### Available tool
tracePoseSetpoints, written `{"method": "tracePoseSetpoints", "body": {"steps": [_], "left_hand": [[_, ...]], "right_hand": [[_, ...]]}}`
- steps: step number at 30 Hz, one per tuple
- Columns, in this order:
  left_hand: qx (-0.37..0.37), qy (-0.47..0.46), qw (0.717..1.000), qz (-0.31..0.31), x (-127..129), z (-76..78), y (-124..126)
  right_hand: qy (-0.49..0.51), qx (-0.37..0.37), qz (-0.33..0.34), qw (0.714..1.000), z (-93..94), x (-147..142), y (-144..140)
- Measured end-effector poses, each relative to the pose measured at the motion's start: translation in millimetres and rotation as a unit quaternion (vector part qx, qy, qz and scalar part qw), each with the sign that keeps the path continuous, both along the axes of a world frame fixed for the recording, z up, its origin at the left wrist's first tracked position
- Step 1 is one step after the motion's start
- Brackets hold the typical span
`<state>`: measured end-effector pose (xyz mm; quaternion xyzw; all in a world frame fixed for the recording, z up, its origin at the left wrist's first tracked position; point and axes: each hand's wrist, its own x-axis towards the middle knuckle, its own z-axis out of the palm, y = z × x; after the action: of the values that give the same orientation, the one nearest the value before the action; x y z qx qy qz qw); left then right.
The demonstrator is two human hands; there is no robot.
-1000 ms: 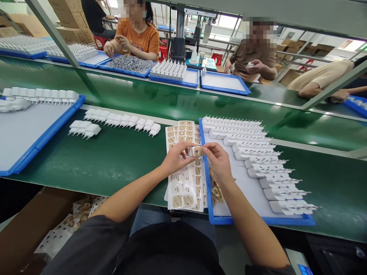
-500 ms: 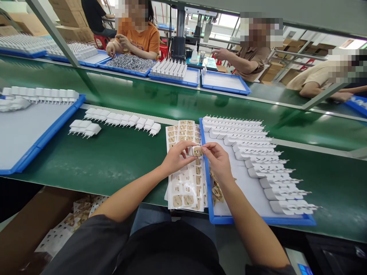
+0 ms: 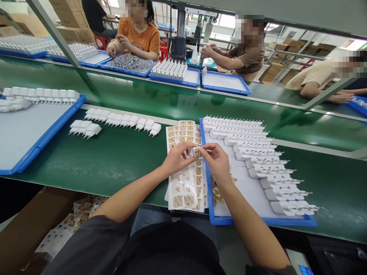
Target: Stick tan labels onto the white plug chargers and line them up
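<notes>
My left hand [image 3: 178, 157] grips a small white plug charger [image 3: 192, 152] by its sides, held above the sticker sheets. A tan sticker [image 3: 197, 151] covers the charger's face, which is turned toward me. At the right edge of that face, the thumb and forefinger of my right hand [image 3: 217, 160] pinch together on the sticker. Beneath both hands lies a stack of sticker sheets [image 3: 183, 179], white with tan pieces. Loose tan backing pieces [image 3: 217, 193] lie in the blue-rimmed tray [image 3: 210, 210], partly hidden by my right forearm.
Rows of white chargers [image 3: 258, 164] fill the tray's right side, prongs outward. More chargers [image 3: 126, 120] stand in a line on the green bench [image 3: 123, 160]. Another blue-rimmed tray [image 3: 48, 141] is at left. Co-workers sit beyond the raised ledge [image 3: 137, 89], behind further trays.
My right thumb and forefinger have shifted slightly left over the sticker's edge. The charger stays in my left hand. Across the bench, a co-worker in brown has brought the hands back to the left.
</notes>
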<state>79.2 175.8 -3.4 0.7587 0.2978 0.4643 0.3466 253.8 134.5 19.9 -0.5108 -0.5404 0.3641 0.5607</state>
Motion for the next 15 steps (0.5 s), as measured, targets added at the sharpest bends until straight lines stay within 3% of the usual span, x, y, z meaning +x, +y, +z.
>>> {"method": "tracePoseSetpoints", "body": {"steps": [15], "left_hand": [[0.059,0.004,0.998,0.007,1.4,-2.4,-1.2]], "right_hand": [[-0.1,0.056,-0.051,0.992,0.0,-4.5,0.4]]}}
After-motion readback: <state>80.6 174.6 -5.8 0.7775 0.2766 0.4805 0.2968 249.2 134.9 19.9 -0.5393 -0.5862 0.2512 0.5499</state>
